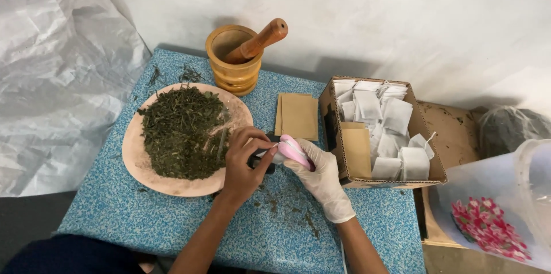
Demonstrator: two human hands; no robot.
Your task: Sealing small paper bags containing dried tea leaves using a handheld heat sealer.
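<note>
Pouch [277,152] between both hands [244,162] [321,179] — contents hidden, pink tool [295,151] half-covered.

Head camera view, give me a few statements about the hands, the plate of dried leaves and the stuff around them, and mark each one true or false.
1. The right hand wears a white glove. True.
2. The plate holds dried green leaves. True.
3. The wooden mortar is empty. False: a wooden pestle leans in it.
4. The cardboard box holds red apples. False: it holds white tea bags and a brown envelope.
5. The bare left hand is beside the plate, touching the pink object that the gloved hand holds. True.
</note>
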